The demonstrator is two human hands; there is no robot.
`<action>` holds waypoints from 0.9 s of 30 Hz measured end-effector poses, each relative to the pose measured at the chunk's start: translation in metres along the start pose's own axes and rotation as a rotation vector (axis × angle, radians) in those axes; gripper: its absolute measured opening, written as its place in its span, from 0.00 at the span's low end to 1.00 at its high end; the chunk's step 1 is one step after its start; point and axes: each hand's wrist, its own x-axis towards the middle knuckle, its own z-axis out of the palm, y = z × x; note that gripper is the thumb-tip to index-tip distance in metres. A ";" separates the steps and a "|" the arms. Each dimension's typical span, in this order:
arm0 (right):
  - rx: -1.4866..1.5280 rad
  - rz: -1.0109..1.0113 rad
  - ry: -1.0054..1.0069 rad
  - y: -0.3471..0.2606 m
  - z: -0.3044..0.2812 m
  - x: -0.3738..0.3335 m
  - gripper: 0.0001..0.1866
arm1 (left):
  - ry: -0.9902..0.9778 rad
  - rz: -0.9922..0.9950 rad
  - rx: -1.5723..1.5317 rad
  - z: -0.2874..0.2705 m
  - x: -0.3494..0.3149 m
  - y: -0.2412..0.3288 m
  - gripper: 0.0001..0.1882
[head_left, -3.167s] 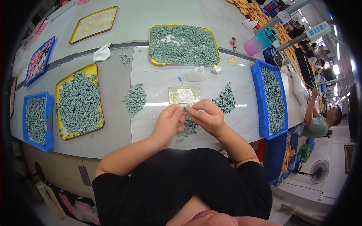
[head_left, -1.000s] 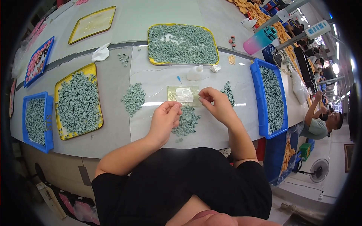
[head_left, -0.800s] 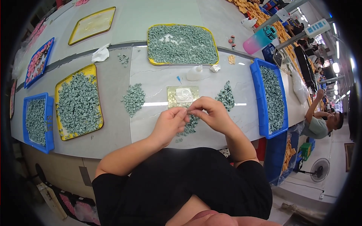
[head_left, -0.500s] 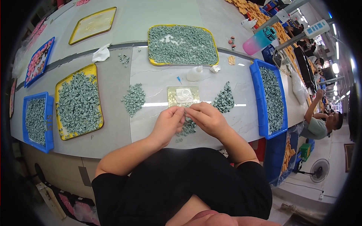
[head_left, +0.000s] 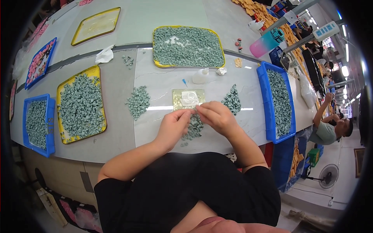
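Observation:
My left hand (head_left: 174, 127) is closed in a pinch, thumb against fingers, just in front of the small greenish square pad (head_left: 176, 101). My right hand (head_left: 219, 117) pinches close beside it, the fingertips nearly meeting the left ones. Whatever sits between the fingers of either hand is too small to make out. On the pad lies a crumpled white piece (head_left: 189, 99). Below my hands a pile of small grey-green pieces (head_left: 193, 130) shows between my wrists. More such pieces form a left heap (head_left: 138, 102) and a right heap (head_left: 232, 101).
A white squeeze bottle (head_left: 200, 76) and a blue nozzle tip (head_left: 184, 82) are behind the pad. Grey-green pieces fill the far yellow tray (head_left: 156, 63), left yellow tray (head_left: 102, 112), right blue bin (head_left: 268, 105) and left blue bin (head_left: 50, 126). A bottle (head_left: 261, 47) stands far right.
My right hand has shifted slightly right and its fingertips have drawn a little apart from the left ones. My left hand has stayed nearly in place.

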 end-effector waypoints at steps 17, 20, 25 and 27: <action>-0.301 -0.113 0.019 0.032 0.018 -0.001 0.17 | 0.103 0.025 -0.111 -0.008 0.007 0.000 0.09; -0.317 -0.128 -0.004 0.030 0.017 0.001 0.17 | 0.101 0.034 -0.094 -0.009 0.006 0.001 0.10; -0.224 -0.064 0.032 0.029 0.019 0.001 0.16 | 0.125 0.127 -0.066 -0.007 0.005 0.001 0.11; -0.145 -0.016 0.072 0.025 0.021 0.001 0.15 | 0.145 0.117 -0.073 -0.009 0.007 -0.001 0.10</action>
